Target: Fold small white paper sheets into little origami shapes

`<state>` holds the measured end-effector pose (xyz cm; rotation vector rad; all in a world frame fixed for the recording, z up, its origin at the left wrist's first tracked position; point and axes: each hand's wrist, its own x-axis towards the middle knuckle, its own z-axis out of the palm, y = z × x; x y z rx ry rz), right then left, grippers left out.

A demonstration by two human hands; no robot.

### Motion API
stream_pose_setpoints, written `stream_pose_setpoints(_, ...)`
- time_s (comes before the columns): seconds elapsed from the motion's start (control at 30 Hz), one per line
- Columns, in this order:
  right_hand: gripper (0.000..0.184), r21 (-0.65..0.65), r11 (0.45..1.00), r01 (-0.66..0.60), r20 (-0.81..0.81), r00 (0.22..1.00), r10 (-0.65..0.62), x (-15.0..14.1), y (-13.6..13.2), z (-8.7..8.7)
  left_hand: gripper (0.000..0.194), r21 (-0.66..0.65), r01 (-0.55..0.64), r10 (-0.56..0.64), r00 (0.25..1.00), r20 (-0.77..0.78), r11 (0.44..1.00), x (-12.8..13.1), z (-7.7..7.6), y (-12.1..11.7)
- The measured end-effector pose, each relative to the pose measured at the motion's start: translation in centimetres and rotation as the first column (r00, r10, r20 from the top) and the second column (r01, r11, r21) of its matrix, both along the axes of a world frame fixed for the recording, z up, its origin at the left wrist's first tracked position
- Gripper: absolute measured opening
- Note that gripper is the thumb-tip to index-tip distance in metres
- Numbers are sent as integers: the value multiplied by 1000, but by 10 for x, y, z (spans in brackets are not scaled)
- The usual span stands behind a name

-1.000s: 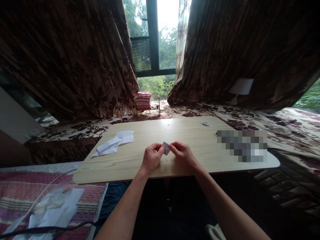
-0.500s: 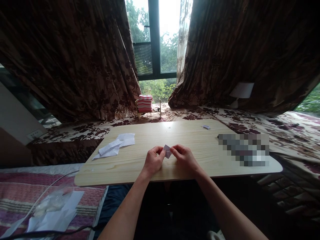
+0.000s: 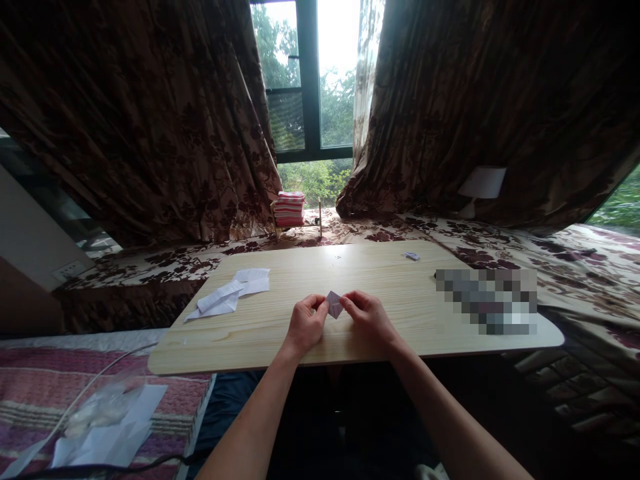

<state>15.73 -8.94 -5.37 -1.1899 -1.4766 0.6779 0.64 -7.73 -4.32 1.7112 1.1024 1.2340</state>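
A small diamond-shaped piece of folded paper point(image 3: 335, 305), white with faint creases, is held up just above the table between both hands. My left hand point(image 3: 308, 323) pinches its left corner between thumb and fingers. At the opposite corner, my right hand point(image 3: 367, 315) grips it with thumb and forefinger. Both hands are near the front edge of the wooden table point(image 3: 280, 333). Farther back on the right of the tabletop lies another small folded paper piece point(image 3: 412, 255).
White paper sheets point(image 3: 230, 293) lie on the table's left. A blurred-out object point(image 3: 487, 303) is at the right end. Behind stand a small rack with pink striped cloths point(image 3: 289, 209) and a white lamp point(image 3: 483, 183). Lower left are papers point(image 3: 107, 433) and a cable point(image 3: 95, 377).
Both hands stay in nearly the same place with the folded paper between them. Only a slight shift of the whole view shows.
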Motion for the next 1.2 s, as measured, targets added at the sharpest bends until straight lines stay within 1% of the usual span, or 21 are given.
stream_pose_setpoints(0.43, 27, 9, 1000, 28, -5, 1000, -28, 1, 1, -1, 19, 9, -42, 42, 999, 13, 999, 0, -1, 1)
stream_pose_setpoints(1.2, 26, 12, 999, 36, 6, 999, -36, 2, 1, -1, 19, 23, -46, 47, 999, -5, 999, 0, -1, 1)
